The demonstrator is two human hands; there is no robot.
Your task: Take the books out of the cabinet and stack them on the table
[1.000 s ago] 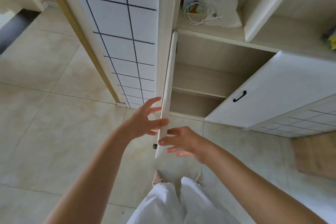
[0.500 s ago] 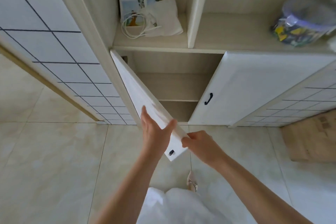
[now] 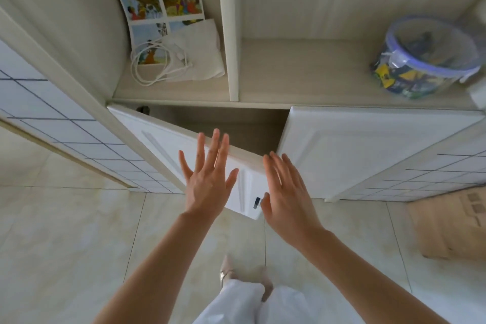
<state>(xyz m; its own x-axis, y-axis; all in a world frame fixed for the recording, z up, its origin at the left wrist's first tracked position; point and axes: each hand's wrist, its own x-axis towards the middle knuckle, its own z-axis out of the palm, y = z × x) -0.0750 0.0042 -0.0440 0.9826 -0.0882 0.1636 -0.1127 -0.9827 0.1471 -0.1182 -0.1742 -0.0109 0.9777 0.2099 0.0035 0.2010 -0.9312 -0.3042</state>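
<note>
head view — cabinet door (image 3: 168, 150) ajar, under both flat hands (image 3: 207, 181)

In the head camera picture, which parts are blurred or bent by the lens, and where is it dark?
Head view: the plastic tub at the right edge is smeared by blur; the shelf and tile lines bow from wide-angle distortion; the cabinet interior behind the half-open door lies in shadow; both hands look fairly sharp.

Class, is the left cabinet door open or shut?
Partly open: the left cabinet door angles outward, exposing a dark gap beside the shut right door.
</note>
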